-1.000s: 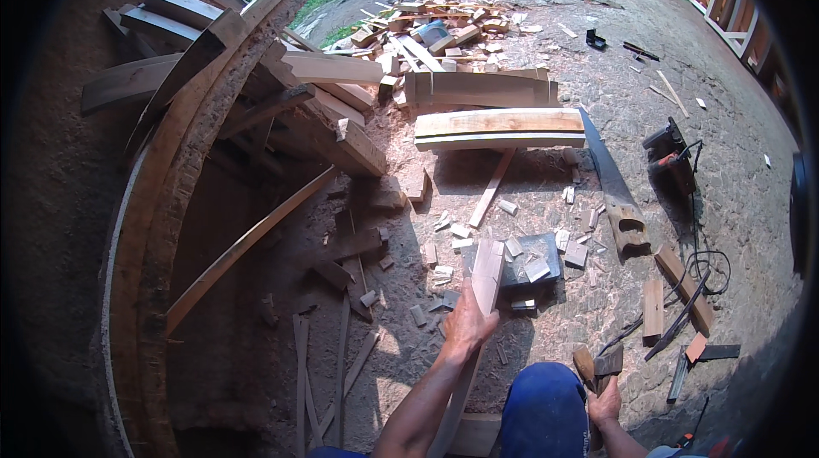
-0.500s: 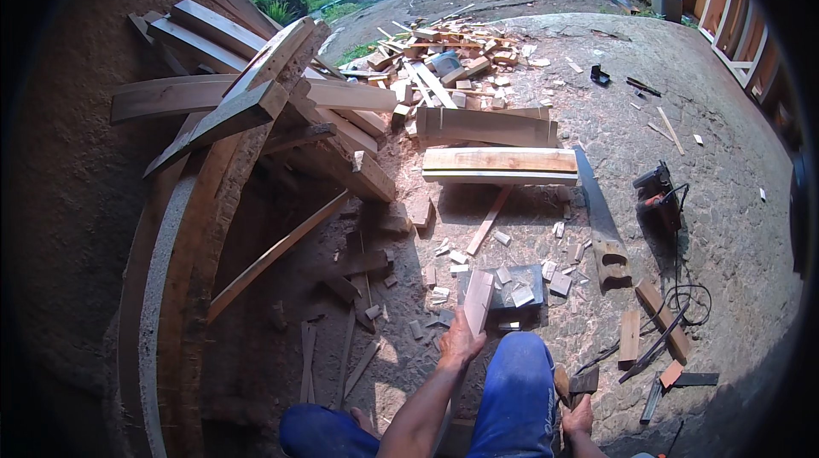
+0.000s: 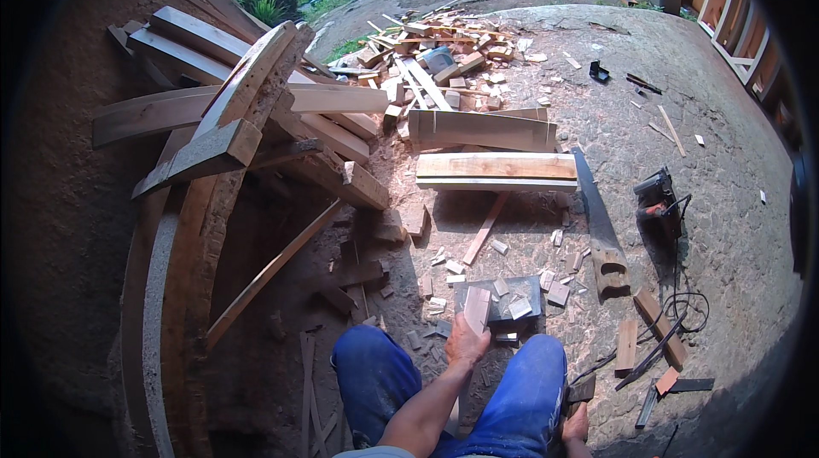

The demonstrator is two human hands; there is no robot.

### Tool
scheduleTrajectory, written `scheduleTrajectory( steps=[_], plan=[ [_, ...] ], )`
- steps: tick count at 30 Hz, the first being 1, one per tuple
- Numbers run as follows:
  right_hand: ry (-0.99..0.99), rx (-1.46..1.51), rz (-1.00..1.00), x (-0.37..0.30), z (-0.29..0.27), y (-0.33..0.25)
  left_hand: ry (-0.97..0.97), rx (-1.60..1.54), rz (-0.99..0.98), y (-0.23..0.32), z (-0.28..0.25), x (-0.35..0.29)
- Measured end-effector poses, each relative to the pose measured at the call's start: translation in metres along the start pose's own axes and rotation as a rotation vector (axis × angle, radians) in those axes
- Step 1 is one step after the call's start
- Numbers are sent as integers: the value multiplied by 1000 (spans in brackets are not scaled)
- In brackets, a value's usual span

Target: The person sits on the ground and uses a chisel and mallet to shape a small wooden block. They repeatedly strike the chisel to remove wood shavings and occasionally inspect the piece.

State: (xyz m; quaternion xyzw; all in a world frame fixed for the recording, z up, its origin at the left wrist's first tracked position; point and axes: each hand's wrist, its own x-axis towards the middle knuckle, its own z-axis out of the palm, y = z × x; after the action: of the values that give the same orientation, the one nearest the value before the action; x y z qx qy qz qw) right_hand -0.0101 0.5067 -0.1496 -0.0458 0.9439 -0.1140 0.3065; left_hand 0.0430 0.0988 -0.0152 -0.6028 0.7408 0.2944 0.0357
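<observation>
My left hand (image 3: 465, 344) grips a narrow wooden slat (image 3: 475, 308) that stands on end on a dark flat block (image 3: 498, 291) strewn with small offcuts. My right hand (image 3: 574, 426) is low at the frame's bottom edge beside my right knee, closed on the handle of a small hatchet-like tool (image 3: 583, 390) with a dark head. Both knees in blue trousers (image 3: 520, 398) frame the slat from below.
A hand saw (image 3: 599, 232) lies right of the block, and a power tool (image 3: 658, 199) with a black cable beyond it. Two thick planks (image 3: 496, 170) lie ahead, with a heap of offcuts (image 3: 444, 44) behind. Curved timbers (image 3: 213, 159) are stacked at the left.
The slat and my left hand have come lower and closer to me. My knees have come into view. My right hand with the tool has sunk toward the bottom edge.
</observation>
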Motion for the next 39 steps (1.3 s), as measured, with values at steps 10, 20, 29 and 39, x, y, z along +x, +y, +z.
scheduleTrajectory(
  steps=[10,20,29,39],
  plan=[
    [-309,46,109,-26,-58,-47,196,-67,281,-31,35,11],
    [2,31,-25,-4,13,6,20,-326,198,-32,36,19],
    [160,281,-40,-19,-38,-24,240,-167,348,-42,40,20],
    [428,601,-348,-97,-186,-221,-784,-891,735,52,-69,-11]
  ],
)
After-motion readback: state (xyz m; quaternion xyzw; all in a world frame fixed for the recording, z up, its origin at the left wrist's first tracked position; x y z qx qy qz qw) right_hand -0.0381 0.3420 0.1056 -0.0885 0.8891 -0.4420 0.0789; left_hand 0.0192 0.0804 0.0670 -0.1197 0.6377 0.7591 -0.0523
